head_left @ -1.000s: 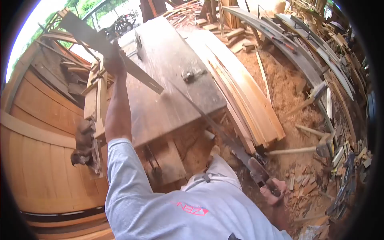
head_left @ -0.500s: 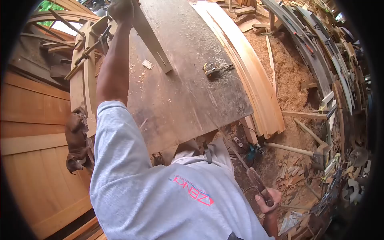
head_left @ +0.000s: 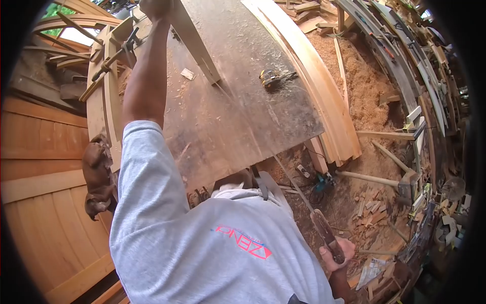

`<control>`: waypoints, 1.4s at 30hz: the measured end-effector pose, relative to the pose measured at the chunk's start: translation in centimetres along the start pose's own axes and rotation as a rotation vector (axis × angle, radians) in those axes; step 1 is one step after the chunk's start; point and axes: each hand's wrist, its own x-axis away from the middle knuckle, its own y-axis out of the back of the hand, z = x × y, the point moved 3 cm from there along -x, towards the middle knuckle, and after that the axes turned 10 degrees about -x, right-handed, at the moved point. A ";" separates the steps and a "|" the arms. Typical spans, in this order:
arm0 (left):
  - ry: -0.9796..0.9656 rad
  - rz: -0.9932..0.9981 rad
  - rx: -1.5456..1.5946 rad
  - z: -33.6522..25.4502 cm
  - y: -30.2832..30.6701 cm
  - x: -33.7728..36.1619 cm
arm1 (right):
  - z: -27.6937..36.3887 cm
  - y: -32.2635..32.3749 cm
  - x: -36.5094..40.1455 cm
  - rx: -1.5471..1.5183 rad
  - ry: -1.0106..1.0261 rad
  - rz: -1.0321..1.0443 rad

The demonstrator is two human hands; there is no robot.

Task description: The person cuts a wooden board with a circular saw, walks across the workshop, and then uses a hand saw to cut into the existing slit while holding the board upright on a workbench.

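Note:
My left hand (head_left: pixel 156 7), at the top edge of the view, is closed around a long wooden board (head_left: pixel 195 48) lying on the workbench (head_left: pixel 238 126). The board's near end has a slot cut in it. Down at the right, my right hand (head_left: pixel 338 254) grips the brown handle of a handsaw (head_left: pixel 326 234). Its thin blade shows nearly edge-on and runs up over the bench's front edge toward the board's near end. A small wood offcut (head_left: pixel 188 74) rests beside the board.
A yellow-black tape measure (head_left: pixel 270 78) sits on the bench. Long planks (head_left: pixel 316 86) line its right side. A bar clamp (head_left: pixel 115 57) is at the left, and a brown dog (head_left: pixel 98 175) is beside the wooden panel (head_left: pixel 45 213). Sawdust (head_left: pixel 357 81) and a large hammer (head_left: pixel 407 185) lie right.
The view has tipped slightly, so the bench sits a little higher in it. My right hand and the saw have shifted slightly toward my body relative to the bench. Both grips are unchanged.

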 end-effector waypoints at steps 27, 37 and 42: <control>-0.818 -0.180 -1.028 8.0 0.2 -5.8 | -2.2 -0.6 2.4 -0.089 0.022 0.006; -0.724 -0.178 -1.182 5.3 0.1 -4.1 | -1.5 -1.4 2.3 -0.079 0.018 -0.001; -0.737 -0.203 -1.272 5.9 -0.1 -4.9 | -2.0 -1.3 3.0 -0.096 -0.010 -0.038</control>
